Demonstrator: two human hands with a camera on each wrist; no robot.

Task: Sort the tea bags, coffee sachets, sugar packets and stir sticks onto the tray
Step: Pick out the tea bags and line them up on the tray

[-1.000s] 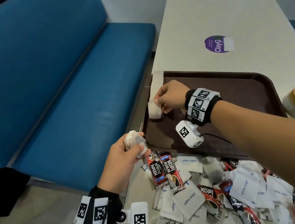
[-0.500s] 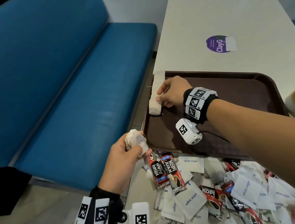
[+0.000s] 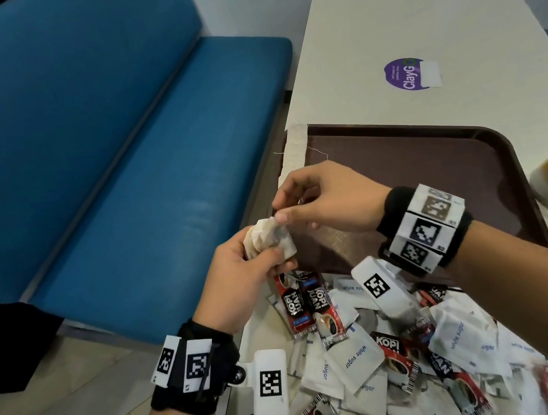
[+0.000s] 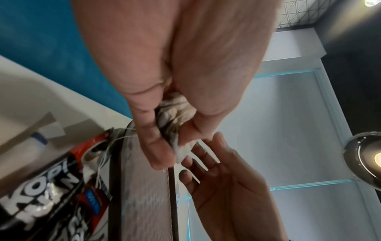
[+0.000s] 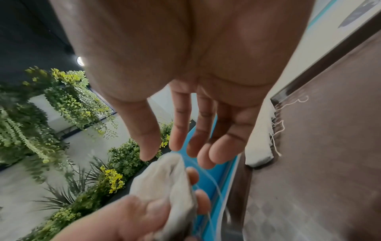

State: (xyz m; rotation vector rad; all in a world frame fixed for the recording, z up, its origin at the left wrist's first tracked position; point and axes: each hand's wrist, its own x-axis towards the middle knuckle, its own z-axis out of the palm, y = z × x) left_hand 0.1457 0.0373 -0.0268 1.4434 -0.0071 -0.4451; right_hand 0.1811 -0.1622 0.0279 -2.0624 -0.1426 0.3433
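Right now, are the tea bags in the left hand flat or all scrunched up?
Scrunched up: the left hand grips the tea bags in a crumpled wad, creased and bulging between its fingers.

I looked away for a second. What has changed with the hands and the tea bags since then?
The right hand let go of the row of tea bags at the tray's left edge and came back toward the left hand, its fingers now reaching the bunch of tea bags there. The left hand still grips that bunch. The row, tray and sachet pile stayed put.
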